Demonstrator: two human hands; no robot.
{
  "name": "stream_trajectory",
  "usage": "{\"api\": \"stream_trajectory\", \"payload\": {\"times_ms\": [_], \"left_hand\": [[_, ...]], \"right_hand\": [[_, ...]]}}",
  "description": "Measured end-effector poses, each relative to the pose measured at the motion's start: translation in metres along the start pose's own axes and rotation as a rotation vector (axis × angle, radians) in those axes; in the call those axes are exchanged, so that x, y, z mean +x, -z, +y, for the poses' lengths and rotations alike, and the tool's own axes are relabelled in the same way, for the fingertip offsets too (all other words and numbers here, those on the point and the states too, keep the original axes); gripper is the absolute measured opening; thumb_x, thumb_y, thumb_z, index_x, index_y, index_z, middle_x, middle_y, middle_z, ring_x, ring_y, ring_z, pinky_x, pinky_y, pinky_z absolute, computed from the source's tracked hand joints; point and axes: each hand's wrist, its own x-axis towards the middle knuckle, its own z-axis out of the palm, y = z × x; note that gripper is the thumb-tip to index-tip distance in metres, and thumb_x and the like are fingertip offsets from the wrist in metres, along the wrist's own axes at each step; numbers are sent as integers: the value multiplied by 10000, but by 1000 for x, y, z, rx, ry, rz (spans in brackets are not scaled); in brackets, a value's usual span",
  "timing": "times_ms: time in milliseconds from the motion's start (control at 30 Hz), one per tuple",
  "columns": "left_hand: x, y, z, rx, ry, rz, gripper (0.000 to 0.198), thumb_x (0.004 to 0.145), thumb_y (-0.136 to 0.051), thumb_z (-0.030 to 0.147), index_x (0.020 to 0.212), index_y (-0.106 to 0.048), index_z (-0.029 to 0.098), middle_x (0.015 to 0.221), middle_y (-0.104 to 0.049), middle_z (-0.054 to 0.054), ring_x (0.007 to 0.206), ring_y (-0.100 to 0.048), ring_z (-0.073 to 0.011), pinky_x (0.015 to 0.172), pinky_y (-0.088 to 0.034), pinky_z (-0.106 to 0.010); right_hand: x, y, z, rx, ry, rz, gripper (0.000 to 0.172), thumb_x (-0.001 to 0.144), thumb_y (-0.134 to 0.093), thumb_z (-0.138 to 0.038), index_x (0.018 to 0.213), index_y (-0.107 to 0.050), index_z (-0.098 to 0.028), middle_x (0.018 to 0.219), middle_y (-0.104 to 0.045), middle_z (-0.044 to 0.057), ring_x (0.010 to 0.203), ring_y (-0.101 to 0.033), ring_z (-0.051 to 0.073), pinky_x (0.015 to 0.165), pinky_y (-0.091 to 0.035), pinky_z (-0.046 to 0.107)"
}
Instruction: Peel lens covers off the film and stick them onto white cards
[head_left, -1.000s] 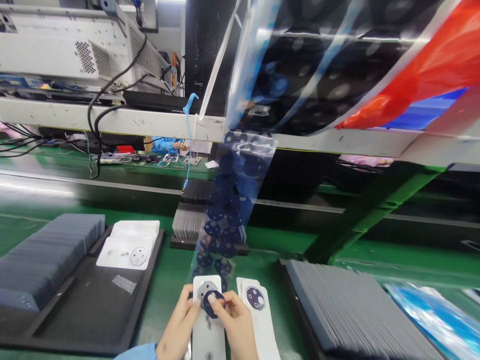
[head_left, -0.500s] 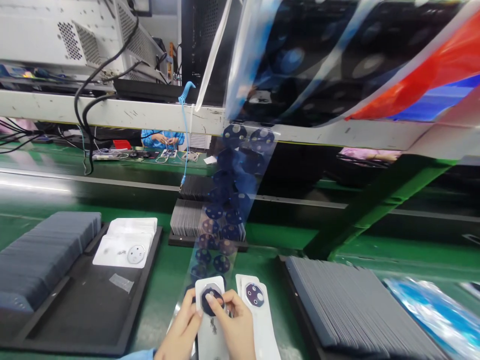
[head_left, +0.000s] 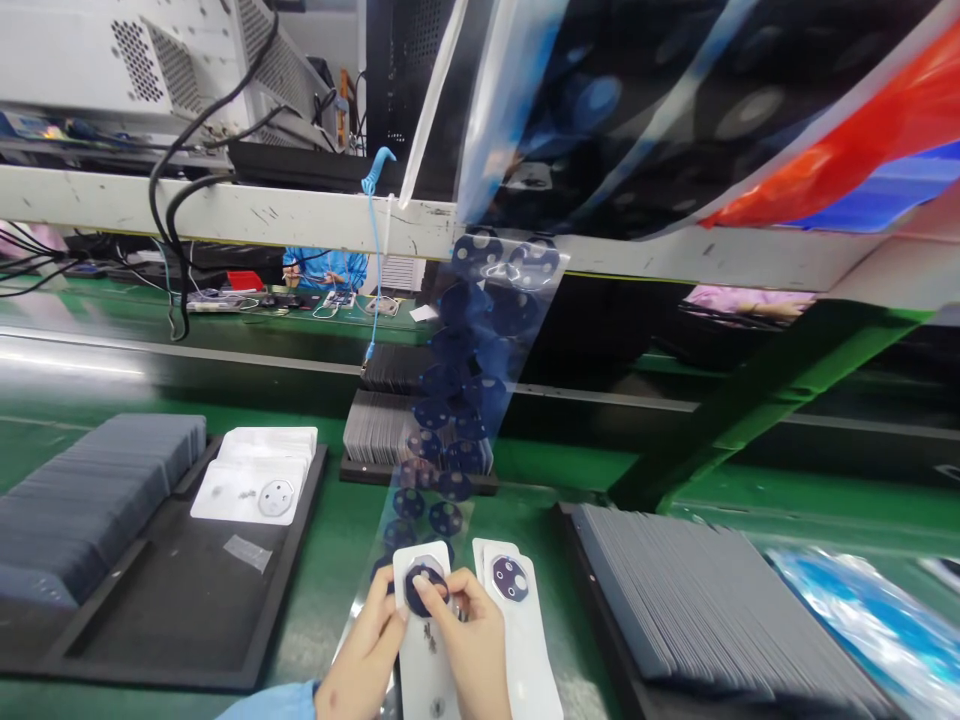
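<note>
My left hand (head_left: 364, 655) grips the left edge of a white card (head_left: 424, 655) lying on the green bench. My right hand (head_left: 469, 645) rests on the same card, its fingertips pinched on a round dark blue sticker (head_left: 423, 586) at the card's top. A second white card (head_left: 517, 625) with a dark round sticker lies just to the right. A clear film strip (head_left: 469, 400) carrying several blue round stickers hangs down from above to just beyond the cards.
A black tray (head_left: 165, 610) at the left holds a stack of grey plates (head_left: 90, 500) and white cards (head_left: 259, 485). More grey plates (head_left: 697, 610) fill a tray at the right, another stack (head_left: 382, 435) behind. Another person in blue (head_left: 326, 270) works beyond the conveyor.
My right hand has brought the blue sticker down onto the top of the card. The view has shifted slightly; both hands stay on the card.
</note>
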Motion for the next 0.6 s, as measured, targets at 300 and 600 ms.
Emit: {"api": "stream_trajectory", "payload": {"times_ms": [300, 600], "left_hand": [[1, 1, -4, -10, -29, -16, 571, 848, -437, 507, 1275, -242, 183, 1287, -509, -87, 830, -494, -89, 789, -401, -192], [-2, -1, -2, -8, -52, -24, 516, 883, -397, 435, 1288, -207, 179, 1241, -537, -101, 881, -541, -98, 846, -431, -188]], "right_hand": [[-1, -2, -6, -3, -6, 35, 520, 597, -694, -624, 641, -502, -142, 681, -511, -5, 681, -409, 97, 685, -307, 202], [-3, -3, -6, -7, 12, 68, 509, 608, -690, -620, 652, -515, -145, 687, -538, 0, 695, -436, 105, 695, -328, 205]]}}
